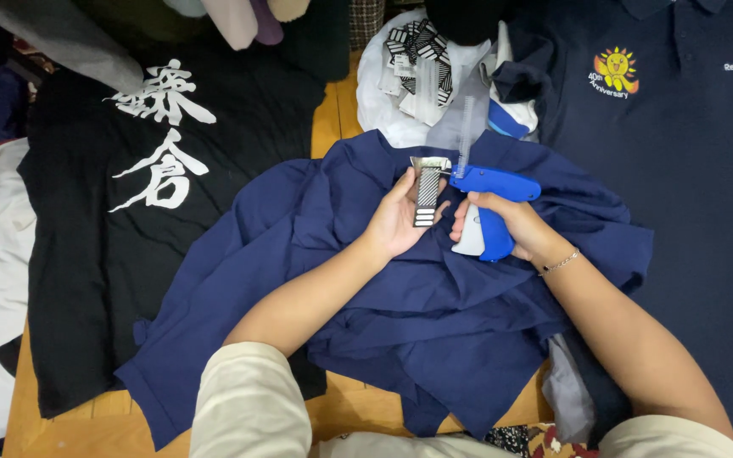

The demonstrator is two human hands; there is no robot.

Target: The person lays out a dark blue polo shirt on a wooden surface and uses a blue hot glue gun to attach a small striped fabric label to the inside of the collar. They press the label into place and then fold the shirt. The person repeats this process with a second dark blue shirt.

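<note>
Hands meet over a crumpled navy blue garment spread across the wooden desk. Your left hand pinches a small striped hang tag between thumb and fingers, holding it upright against the cloth. Your right hand is clenched around the grip of a blue tagging gun, whose slim needle end points toward the top of the tag, where a bit of silvery label shows.

Judging by its look, the tag is light, stiff card: hold it by its edges, as you do, so it does not bend. The garment seems soft and limp, likely to slide and bunch, so it needs pinning flat under your palm. The gun looks like hard plastic, light, best held by its handle; treat the needle tip as sharp and fragile.

A pile of similar striped tags lies on white cloth beyond the garment. A black T-shirt with large white characters lies to the left, a dark polo shirt with a small sun emblem to the right.

Hidden points: the needle tip itself is too small to make out, so you cannot tell whether it touches the tag or cloth. Your right fingers cover the trigger. The garment's shape is lost in folds.
</note>
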